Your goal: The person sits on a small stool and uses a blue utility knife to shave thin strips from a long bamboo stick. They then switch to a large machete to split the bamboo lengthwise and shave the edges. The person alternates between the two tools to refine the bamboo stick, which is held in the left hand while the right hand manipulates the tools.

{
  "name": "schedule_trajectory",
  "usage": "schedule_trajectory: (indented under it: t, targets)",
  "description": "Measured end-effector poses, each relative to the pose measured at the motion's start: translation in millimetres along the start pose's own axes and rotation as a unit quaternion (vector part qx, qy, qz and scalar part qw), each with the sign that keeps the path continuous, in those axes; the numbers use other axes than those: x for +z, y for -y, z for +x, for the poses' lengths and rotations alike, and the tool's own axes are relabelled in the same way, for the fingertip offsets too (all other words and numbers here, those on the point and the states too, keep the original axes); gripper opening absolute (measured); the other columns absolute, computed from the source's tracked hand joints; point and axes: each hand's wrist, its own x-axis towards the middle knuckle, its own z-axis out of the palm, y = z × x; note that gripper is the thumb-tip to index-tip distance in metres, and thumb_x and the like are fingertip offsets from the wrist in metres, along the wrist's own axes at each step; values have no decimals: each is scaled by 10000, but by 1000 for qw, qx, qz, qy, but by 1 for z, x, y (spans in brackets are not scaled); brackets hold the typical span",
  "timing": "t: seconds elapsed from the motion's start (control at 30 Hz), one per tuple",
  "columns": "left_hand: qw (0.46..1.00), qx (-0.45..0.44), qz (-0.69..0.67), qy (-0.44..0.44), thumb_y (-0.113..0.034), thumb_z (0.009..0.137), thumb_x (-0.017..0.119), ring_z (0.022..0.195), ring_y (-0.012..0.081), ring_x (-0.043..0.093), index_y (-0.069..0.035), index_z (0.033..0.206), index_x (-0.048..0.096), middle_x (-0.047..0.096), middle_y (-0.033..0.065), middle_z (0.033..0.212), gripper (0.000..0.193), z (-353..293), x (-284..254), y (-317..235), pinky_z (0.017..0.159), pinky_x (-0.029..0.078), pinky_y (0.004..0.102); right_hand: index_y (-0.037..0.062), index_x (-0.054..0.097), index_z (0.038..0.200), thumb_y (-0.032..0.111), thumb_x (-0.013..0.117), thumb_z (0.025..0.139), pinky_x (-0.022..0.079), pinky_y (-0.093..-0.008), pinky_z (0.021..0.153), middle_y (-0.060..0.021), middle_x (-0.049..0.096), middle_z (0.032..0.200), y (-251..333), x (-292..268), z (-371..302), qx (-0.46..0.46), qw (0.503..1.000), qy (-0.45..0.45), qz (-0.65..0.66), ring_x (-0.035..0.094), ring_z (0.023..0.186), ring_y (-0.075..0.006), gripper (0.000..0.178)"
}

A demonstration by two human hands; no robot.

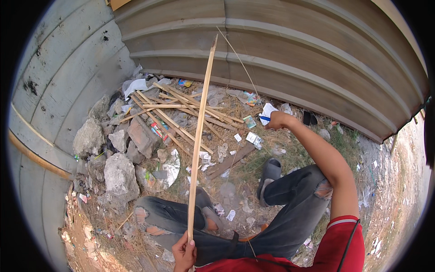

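My left hand (184,251) is closed round the lower end of a long, pale bamboo strip (202,118) near my lap. The strip stands nearly upright in front of me, its darker tip reaching the metal sheeting. My right arm is stretched forward over my right knee. The fingers of my right hand (278,120) are closed on a slim blue tool (264,118), perhaps a handle; its exact kind is unclear. A thin pale sliver (240,61) slants up and left from near this hand; whether the hand holds it I cannot tell.
Cut bamboo strips (174,106) lie piled on littered, grassy ground. Broken rocks (121,174) stand to the left. A brown plank (232,159) lies ahead of my feet. Corrugated metal sheeting (290,50) closes off the far side, and grey panels (68,59) the left.
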Motion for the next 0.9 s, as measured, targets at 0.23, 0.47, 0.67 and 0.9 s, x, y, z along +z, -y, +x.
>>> schedule_trajectory:
  t: [0.23, 0.47, 0.67, 0.9]
  targets:
    - [987, 155, -40, -26, -89, 1010, 523, 475, 20, 440, 87, 1461, 402, 540, -20, 683, 499, 75, 78, -58, 424, 345, 184, -45, 667, 886, 574, 589, 931, 513, -467, 732, -231, 644, 727, 88, -30, -75, -284, 943, -126, 117, 669, 763, -380, 626]
    - [972, 227, -40, -38, -25, 1006, 521, 906, 65, 586, 125, 1459, 370, 632, 92, 1146, 501, 123, 113, -92, 783, 472, 212, 3, 642, 986, 494, 488, 1012, 499, -541, 728, -248, 643, 738, 155, -15, -180, -445, 893, 0, 68, 642, 766, -463, 515]
    - [977, 211, -15, -42, -38, 1003, 533, 1005, 133, 610, 135, 1445, 381, 641, 124, 1169, 499, 124, 119, -101, 869, 492, 267, 42, 647, 1046, 519, 515, 988, 520, -569, 729, -233, 674, 773, 167, 7, -187, -433, 901, 17, 28, 663, 787, -464, 498]
    - [976, 190, 96, -39, -129, 1010, 562, 888, 74, 557, 97, 1420, 453, 650, 70, 1019, 480, 118, 106, -94, 788, 478, 239, 53, 653, 1046, 541, 490, 991, 532, -563, 692, -221, 688, 766, 165, 8, -172, -437, 898, -27, -43, 672, 757, -457, 518]
